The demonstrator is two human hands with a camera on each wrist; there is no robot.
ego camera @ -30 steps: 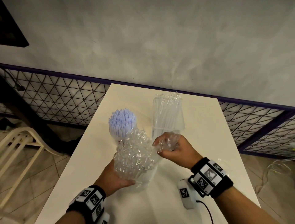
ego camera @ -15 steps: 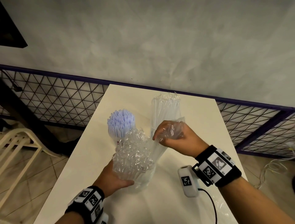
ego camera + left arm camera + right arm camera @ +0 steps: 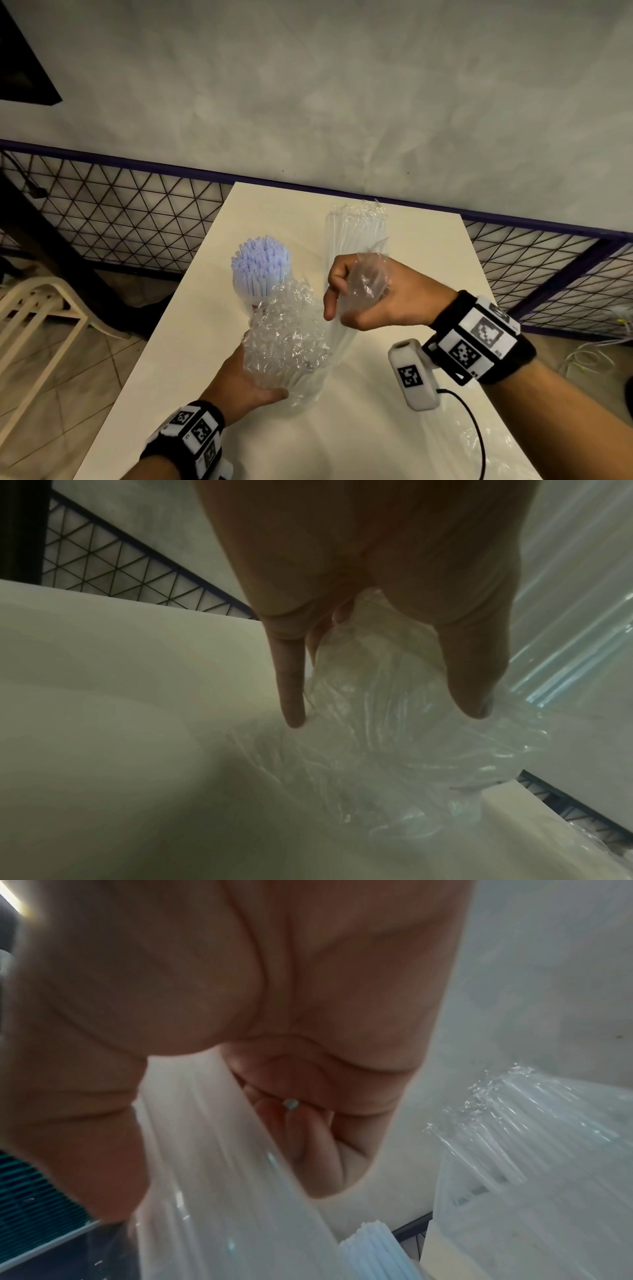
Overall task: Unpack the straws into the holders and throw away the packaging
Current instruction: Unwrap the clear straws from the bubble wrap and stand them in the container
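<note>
My left hand (image 3: 248,387) grips the base of a crinkled clear bundle of wrapped straws (image 3: 286,339) standing on the white table (image 3: 191,359). My right hand (image 3: 359,294) is raised beside it, fingers curled round clear packaging film (image 3: 368,281) that stretches down to the bundle. Behind the bundle stand pale blue-white straws (image 3: 260,267) in a holder, and a tall pack of clear straws (image 3: 356,229). In the left wrist view my fingers (image 3: 291,696) wrap crumpled plastic (image 3: 394,737). The right wrist view shows film (image 3: 222,1150) running through my fist (image 3: 298,1123).
A wire-mesh fence (image 3: 113,212) and a grey wall run behind the table's far edge. A cream chair (image 3: 37,308) stands on the tiled floor at the left. Loose clear film (image 3: 486,442) lies at the table's near right. Cables (image 3: 589,356) lie on the floor at right.
My right hand has risen and drawn back to the right, pulling the film up off the bundle. The left hand has stayed holding the bundle's base.
</note>
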